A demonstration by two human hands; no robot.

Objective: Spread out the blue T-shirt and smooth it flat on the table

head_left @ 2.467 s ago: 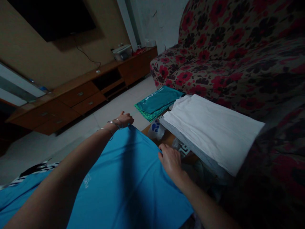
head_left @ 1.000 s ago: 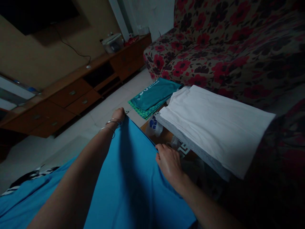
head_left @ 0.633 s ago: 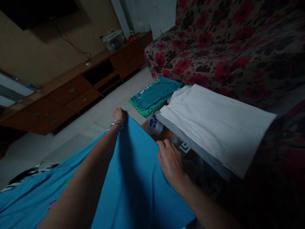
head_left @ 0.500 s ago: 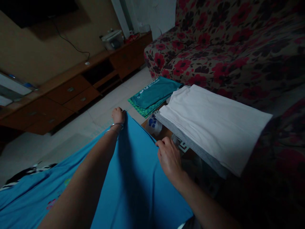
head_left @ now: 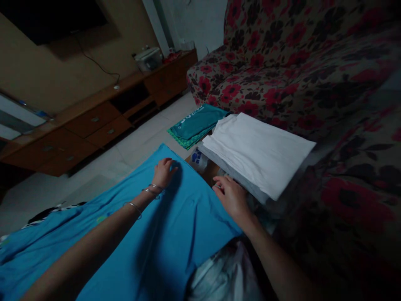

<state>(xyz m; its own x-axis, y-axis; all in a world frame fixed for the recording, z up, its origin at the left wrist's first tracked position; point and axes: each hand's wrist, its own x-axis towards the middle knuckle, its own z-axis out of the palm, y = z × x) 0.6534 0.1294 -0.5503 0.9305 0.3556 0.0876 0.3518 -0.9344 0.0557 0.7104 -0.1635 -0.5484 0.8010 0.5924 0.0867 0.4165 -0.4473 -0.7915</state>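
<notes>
A blue garment lies spread in front of me, a small printed patch on its left part. My left hand, with bangles at the wrist, is over its far end, fingers loosely bent and apart, holding nothing. At the garment's right edge is my right hand, fingers curled but thumb and forefinger apart; whether it touches the fabric I cannot tell. Just beyond the right hand lies a folded white garment on top of a grey one. Pale patterned cloth shows below the blue garment's near right edge.
Farther off lies a folded teal garment on a green patterned cloth. A plastic bag sits beside the grey garment. The flowered sofa stands at the right, a wooden cabinet at the left along the wall.
My left hand has let go of the blue garment's far corner and moved nearer and right. My right hand has come off the edge, and the fabric lies flatter. The view has shifted slightly.
</notes>
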